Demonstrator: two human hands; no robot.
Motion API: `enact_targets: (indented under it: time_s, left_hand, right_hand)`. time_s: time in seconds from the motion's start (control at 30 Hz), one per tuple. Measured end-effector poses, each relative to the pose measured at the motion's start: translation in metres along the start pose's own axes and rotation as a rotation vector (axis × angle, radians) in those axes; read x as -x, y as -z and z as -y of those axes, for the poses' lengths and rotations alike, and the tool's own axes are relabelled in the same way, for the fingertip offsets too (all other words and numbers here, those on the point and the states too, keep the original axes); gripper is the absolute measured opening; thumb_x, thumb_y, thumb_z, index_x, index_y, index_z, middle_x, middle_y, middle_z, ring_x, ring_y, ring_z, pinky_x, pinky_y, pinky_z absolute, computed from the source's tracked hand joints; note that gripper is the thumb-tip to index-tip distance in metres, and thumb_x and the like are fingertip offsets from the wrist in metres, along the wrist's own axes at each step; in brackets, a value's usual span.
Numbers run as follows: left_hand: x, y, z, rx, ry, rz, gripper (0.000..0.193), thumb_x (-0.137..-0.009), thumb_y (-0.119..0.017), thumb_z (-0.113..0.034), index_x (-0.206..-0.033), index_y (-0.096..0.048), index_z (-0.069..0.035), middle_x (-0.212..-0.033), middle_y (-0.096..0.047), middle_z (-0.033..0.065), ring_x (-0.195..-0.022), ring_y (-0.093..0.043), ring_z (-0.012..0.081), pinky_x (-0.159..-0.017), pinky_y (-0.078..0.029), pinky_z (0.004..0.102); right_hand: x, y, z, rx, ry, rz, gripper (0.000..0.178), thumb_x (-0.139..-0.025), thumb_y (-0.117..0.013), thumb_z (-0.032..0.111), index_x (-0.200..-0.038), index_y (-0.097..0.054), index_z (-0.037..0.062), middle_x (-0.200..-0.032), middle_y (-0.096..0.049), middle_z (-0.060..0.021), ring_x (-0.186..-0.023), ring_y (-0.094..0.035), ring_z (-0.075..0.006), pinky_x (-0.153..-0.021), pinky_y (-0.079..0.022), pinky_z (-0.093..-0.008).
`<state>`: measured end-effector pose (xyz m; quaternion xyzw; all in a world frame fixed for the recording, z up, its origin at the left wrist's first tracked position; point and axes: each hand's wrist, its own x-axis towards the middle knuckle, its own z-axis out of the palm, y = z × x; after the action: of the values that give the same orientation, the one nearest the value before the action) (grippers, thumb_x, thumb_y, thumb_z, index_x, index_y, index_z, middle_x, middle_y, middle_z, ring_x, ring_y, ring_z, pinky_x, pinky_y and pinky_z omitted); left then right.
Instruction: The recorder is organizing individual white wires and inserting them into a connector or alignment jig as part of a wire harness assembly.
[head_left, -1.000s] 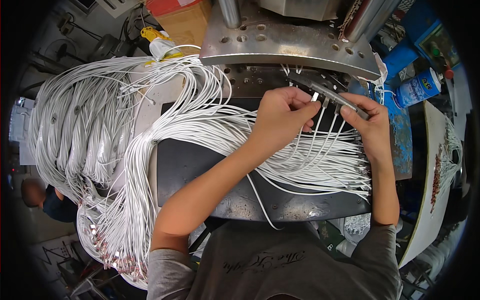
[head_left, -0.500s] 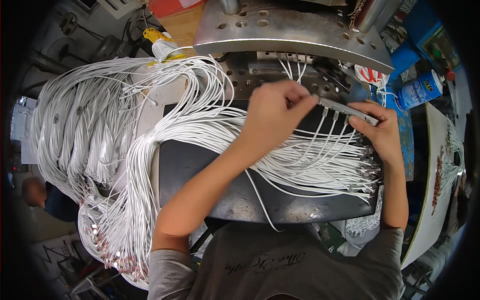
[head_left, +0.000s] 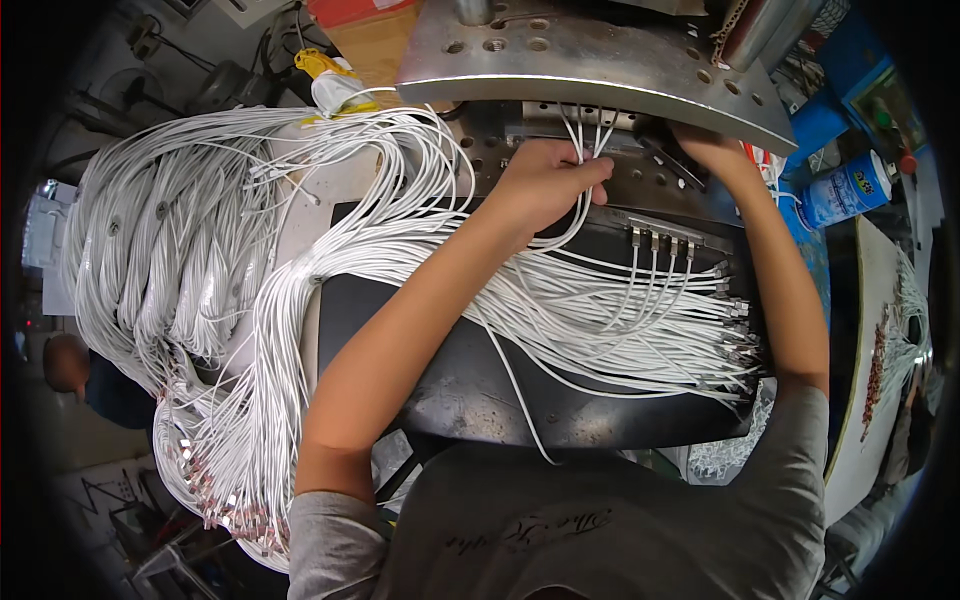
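My left hand (head_left: 548,185) is closed around a few thin white cables (head_left: 583,140) that run up into a metal block under the grey steel press plate (head_left: 590,55). My right hand (head_left: 712,150) reaches under the same plate at the right, beside a dark metal bar; its fingers are partly hidden, so its hold is unclear. A short metal strip (head_left: 662,231) carrying several plugged cable ends lies on the dark work plate (head_left: 470,395). Many loose white cables with metal connectors (head_left: 728,335) fan out across that plate to the right.
A large bundle of white cables (head_left: 190,270) loops over the left side of the bench and hangs down with its connector ends (head_left: 225,510). A blue spray can (head_left: 842,190) stands at the right, a yellow and white bottle (head_left: 325,78) at the back. Another person (head_left: 75,370) is at far left.
Both hands have moved up from the dark plate to the block under the press plate. The left hand carried cable ends there; the metal strip the hands held earlier now lies on the plate.
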<state>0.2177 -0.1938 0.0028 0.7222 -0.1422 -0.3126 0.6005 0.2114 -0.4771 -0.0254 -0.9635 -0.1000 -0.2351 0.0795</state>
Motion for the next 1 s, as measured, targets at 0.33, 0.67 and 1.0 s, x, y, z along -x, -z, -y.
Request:
enact_targets:
  time_s: [0.33,0.67,1.0]
  left_hand:
    - [0.006,-0.002,0.01,-0.13,-0.213,-0.128,0.029,-0.098,-0.067,-0.028,-0.09,-0.074,-0.001,-0.071,-0.071,0.0078,-0.065,-0.064,0.0185,-0.065,-0.049,0.0352]
    - [0.064,0.017,-0.021,-0.844,-0.494,-0.157,0.021,-0.101,-0.062,-0.02,-0.1,-0.074,-0.003,-0.074,-0.065,0.0149,-0.055,-0.06,0.0234,-0.055,-0.046,0.0364]
    - [0.087,0.093,0.017,0.348,-0.503,-0.588,0.025,-0.094,-0.066,-0.008,-0.118,-0.062,-0.002,-0.101,-0.069,0.0136,-0.085,-0.068,0.0176,-0.077,-0.053,0.031]
  right_hand:
    - [-0.017,-0.057,-0.046,0.057,0.169,-0.057,0.051,-0.102,-0.055,0.044,-0.141,-0.056,0.0115,-0.137,-0.062,-0.0118,-0.129,-0.058,-0.0278,-0.11,-0.046,-0.0406]
    - [-0.011,-0.044,-0.047,0.027,-0.014,0.014,0.054,-0.098,-0.058,0.05,-0.138,-0.058,0.0144,-0.137,-0.063,-0.0097,-0.126,-0.059,-0.029,-0.108,-0.047,-0.0401]
    - [-0.006,-0.005,-0.027,-0.02,-0.064,0.073,0.037,-0.102,-0.057,0.032,-0.129,-0.063,0.0082,-0.128,-0.065,-0.0166,-0.122,-0.06,-0.0321,-0.108,-0.045,-0.0428]
